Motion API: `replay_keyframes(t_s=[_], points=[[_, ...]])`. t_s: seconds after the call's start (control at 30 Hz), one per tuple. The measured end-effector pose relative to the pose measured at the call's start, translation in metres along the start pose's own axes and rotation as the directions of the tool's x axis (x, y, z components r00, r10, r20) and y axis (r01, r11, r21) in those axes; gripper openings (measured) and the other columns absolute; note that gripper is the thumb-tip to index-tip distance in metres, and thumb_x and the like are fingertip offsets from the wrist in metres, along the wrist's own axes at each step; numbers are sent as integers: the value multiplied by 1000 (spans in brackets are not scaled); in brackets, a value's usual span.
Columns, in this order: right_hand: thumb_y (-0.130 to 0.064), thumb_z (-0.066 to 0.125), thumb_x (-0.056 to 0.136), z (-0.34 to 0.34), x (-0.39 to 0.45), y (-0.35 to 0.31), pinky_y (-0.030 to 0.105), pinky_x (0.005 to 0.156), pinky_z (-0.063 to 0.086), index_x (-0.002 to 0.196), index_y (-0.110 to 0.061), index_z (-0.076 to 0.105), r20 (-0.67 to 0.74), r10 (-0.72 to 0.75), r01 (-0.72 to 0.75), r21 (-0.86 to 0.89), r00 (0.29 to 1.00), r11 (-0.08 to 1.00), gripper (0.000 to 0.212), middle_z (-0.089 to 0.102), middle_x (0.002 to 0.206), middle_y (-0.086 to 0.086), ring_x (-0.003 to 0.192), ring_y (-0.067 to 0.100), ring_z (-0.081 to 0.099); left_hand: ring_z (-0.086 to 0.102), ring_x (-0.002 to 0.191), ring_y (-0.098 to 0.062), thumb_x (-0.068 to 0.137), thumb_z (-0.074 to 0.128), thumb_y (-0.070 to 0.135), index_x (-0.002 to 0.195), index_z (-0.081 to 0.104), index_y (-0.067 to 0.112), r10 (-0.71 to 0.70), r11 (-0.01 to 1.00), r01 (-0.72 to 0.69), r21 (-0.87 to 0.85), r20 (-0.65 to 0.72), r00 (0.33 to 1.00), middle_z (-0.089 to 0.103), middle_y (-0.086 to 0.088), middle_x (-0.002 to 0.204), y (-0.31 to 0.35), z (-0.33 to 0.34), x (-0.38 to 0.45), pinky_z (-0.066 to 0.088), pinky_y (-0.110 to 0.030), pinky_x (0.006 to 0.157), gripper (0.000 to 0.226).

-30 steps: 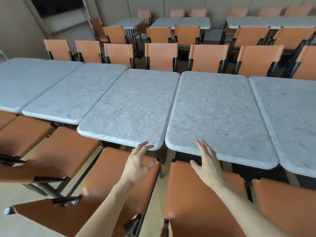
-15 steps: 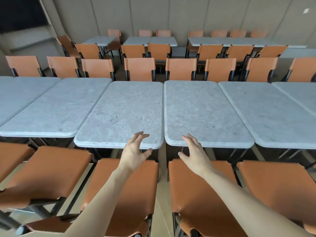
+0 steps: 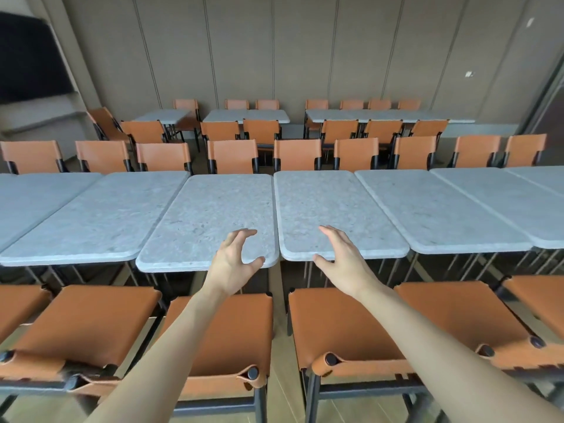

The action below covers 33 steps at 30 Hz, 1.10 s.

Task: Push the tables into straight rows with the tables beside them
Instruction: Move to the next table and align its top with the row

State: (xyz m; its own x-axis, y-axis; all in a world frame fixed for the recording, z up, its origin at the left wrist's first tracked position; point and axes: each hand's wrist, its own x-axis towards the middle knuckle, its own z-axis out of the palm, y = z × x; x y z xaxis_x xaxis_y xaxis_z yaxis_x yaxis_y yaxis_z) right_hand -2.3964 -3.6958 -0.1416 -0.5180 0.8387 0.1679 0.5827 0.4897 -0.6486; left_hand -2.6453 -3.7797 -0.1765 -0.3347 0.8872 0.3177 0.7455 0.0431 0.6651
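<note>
Left hand point(image 3: 233, 264) over near edge of left middle tabletop point(image 3: 210, 221), close to its right corner; fingers spread and loosely curved, thumb out, holding nothing. Contact with the edge: cannot tell. Right hand point(image 3: 341, 257) over near edge of right middle tabletop point(image 3: 332, 209), close to its left corner; fingers straight and relaxed, thumb spread, holding nothing. Contact likewise unclear.

Both middle tabletops side by side in front row, narrow gap between. Near edge of left one sits slightly closer to camera than that of the right one; far edges also slightly offset. More grey stone-look tabletops continuing the row: one further left point(image 3: 91, 221), one further right point(image 3: 436, 212), more at both frame edges. Near edge of left neighbour sits slightly further back than left middle one.

Orange chair point(image 3: 225, 334) under left forearm, another orange chair point(image 3: 345, 328) under right forearm, both tucked toward the row, seats facing tabletops. More orange chairs along the far side of the row point(image 3: 233, 155). Back of room: second set of tabletops point(image 3: 247, 116) with chairs around, brown panelled wall point(image 3: 305, 50) behind.
</note>
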Motion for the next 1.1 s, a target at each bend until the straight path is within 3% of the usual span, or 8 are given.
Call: replay_keyframes(t_s=[0.13, 0.23, 0.3, 0.43, 0.6, 0.83, 0.97, 1.1], points=[[-28, 58, 102, 12, -54, -17, 29, 119, 25, 159, -27, 27, -19, 7, -7, 19, 1000, 1000, 65, 22, 166, -10, 152, 10, 22, 49, 130, -18, 92, 71, 30, 141, 49, 27, 7, 1000, -7, 29, 18, 1000, 45, 10, 147, 3, -20, -45, 47, -40, 102, 54], [-27, 59, 101, 28, -98, -30, 32, 120, 23, 159, -25, 28, -3, 39, -39, 14, 999, 999, 65, 23, 166, -8, 153, 12, 21, 60, 101, -23, 92, 70, 34, 140, 49, 30, -11, 999, 9, 34, 58, 998, 45, 11, 145, 5, -34, -78, 52, -46, 95, 52], [-26, 60, 101, 37, -121, -41, 34, 120, 24, 159, -25, 28, 24, 51, -51, 5, 998, 999, 66, 24, 166, -7, 153, 14, 22, 58, 89, -19, 92, 69, 34, 139, 50, 32, -11, 999, 8, 49, 56, 998, 46, 12, 144, 8, -46, -97, 53, -45, 91, 51], [-25, 60, 101, 54, -141, -66, 34, 118, 28, 159, -26, 27, 14, 90, -91, 46, 996, 995, 67, 28, 164, -5, 150, 16, 31, 57, 115, -18, 91, 70, 33, 138, 52, 29, -35, 998, 34, 43, 27, 999, 47, 12, 143, 1, -71, -131, 50, -44, 95, 50], [-26, 58, 102, 91, -155, -97, 36, 118, 30, 159, -25, 25, 62, 107, -110, 44, 992, 993, 66, 23, 166, -5, 151, 17, 29, 51, 124, -20, 89, 72, 32, 137, 54, 26, -89, 992, 85, 90, 47, 995, 49, 9, 140, -33, -105, -162, 47, -47, 101, 51], [-25, 57, 102, 153, -146, -150, 40, 118, 31, 161, -25, 19, 61, 171, -175, 61, 983, 983, 71, 20, 168, 0, 151, 21, 29, 46, 132, -20, 89, 71, 31, 136, 54, 27, -79, 983, 60, 175, 101, 992, 47, 9, 141, -93, -170, -180, 45, -47, 105, 50], [-25, 59, 101, 210, -148, -181, 43, 119, 31, 162, -23, 17, 92, 250, -257, 71, 964, 964, 74, 20, 167, 4, 151, 25, 30, 55, 116, -22, 85, 70, 34, 136, 54, 30, -92, 977, 59, 207, 154, 984, 48, 10, 134, -133, -218, -188, 48, -50, 100, 53], [-27, 61, 101, 260, -150, -204, 47, 120, 32, 161, -26, 17, 111, 304, -316, 106, 946, 943, 75, 19, 168, 4, 151, 26, 31, 49, 128, -19, 88, 71, 27, 137, 55, 26, -67, 964, 26, 266, 149, 987, 47, 7, 141, -178, -256, -188, 48, -40, 101, 51]])
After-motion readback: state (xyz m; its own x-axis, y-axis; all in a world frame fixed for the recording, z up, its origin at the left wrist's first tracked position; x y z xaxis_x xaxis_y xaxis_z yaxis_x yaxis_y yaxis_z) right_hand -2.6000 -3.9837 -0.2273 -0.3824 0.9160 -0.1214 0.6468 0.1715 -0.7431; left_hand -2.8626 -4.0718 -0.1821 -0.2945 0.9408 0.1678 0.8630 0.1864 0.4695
